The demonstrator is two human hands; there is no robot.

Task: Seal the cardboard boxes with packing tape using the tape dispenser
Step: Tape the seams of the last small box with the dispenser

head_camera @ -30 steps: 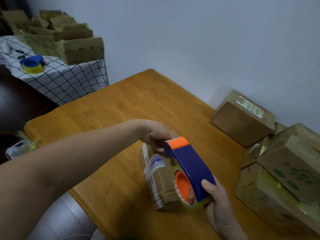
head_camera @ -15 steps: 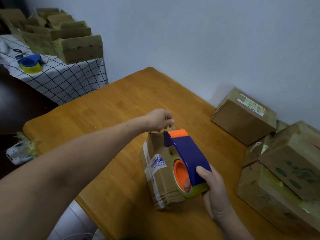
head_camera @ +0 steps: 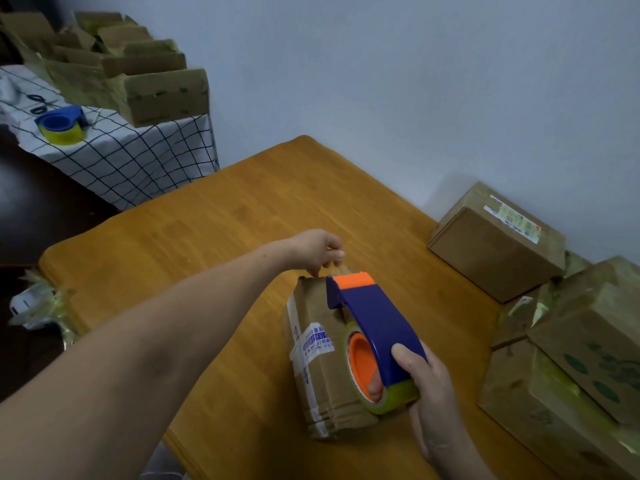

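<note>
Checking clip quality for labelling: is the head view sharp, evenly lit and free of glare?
Head view: soft, dim light, no glare on the table; the left edge falls into dark; print on the box label is too blurred to read; the tape dispenser is fairly sharp.

Bare wooden table (head_camera: 214, 237) left and beyond, stacked boxes (head_camera: 568, 358) crowding right edge, wall (head_camera: 415, 98) behind.

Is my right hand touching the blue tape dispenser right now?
Touching. The head view shows the right hand gripping the tape dispenser, thumb on its blue shell and a fingertip inside the orange core.
</note>
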